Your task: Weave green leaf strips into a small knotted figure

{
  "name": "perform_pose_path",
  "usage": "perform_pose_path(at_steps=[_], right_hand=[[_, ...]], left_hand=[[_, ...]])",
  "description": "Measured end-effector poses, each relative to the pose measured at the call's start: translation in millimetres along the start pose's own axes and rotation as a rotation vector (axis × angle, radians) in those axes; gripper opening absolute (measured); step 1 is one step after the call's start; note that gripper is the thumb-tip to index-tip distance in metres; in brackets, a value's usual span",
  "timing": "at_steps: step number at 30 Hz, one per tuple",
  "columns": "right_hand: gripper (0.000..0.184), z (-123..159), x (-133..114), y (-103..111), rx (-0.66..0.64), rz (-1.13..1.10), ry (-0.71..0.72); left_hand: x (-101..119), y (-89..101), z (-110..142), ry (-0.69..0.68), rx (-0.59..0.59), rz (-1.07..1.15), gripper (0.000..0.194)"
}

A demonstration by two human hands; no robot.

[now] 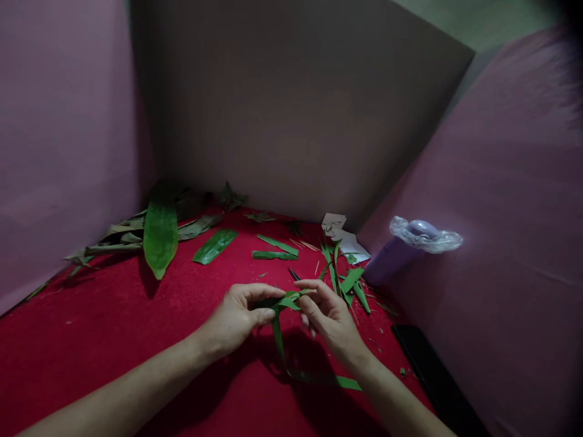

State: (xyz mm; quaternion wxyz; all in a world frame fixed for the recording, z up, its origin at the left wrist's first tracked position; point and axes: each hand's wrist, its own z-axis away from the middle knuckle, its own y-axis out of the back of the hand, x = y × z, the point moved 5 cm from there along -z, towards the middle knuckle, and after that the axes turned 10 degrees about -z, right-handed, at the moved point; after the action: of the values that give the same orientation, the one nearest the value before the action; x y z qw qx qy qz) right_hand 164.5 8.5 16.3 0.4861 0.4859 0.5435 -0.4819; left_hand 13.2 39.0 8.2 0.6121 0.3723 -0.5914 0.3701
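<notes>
Forearms (pixel 136 388), fingers (pixel 257 292) on green leaf strip (pixel 278 337)

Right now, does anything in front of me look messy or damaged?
Yes, two spots. Beyond your right hand, green scraps lie in a jumble, some over the papers. By the left wall, dry leaves look curled and withered next to a fresh green leaf. I see nothing spilled.

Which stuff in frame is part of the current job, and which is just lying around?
Likely in the job:
green leaf strips at the left hand and right hand
cut leaf pieces, probably
dark pointed object, possibly

Likely lying about:
purple container
black flat object
white papers
withered leaves
</notes>
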Motion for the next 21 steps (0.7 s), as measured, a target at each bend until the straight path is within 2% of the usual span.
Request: perform_pose_path(at_steps=[5,10,13,17,21], right_hand=[[0.023,2.5,-6.6,0.7,-0.09,0.053,0.113],[0.019,-1.4,-3.6,5.9,-0.102,0.051,0.055],[0.022,-2.7,-4.5,6.5,-0.094,0.074,0.063],[0.034,-1.8,-5.3,6.6,-0.095,0.055,0.096],[0.056,-1.3,-3.6,7.8,-0.073,-0.045,0.153]], left_hand=[[-2.1,0.6,-1.7,-0.003,-0.085,0.078,0.031],[-6.1,-3.0,-0.2,0.039,-0.177,0.119,0.035],[-5.3,-4.4,1.0,0.053,-0.18,0.139,0.035],[-3.0,-3.9,1.8,0.054,-0.162,0.127,0.034],[0.1,-3.3,2.2,0.021,-0.157,0.161,0.034]])
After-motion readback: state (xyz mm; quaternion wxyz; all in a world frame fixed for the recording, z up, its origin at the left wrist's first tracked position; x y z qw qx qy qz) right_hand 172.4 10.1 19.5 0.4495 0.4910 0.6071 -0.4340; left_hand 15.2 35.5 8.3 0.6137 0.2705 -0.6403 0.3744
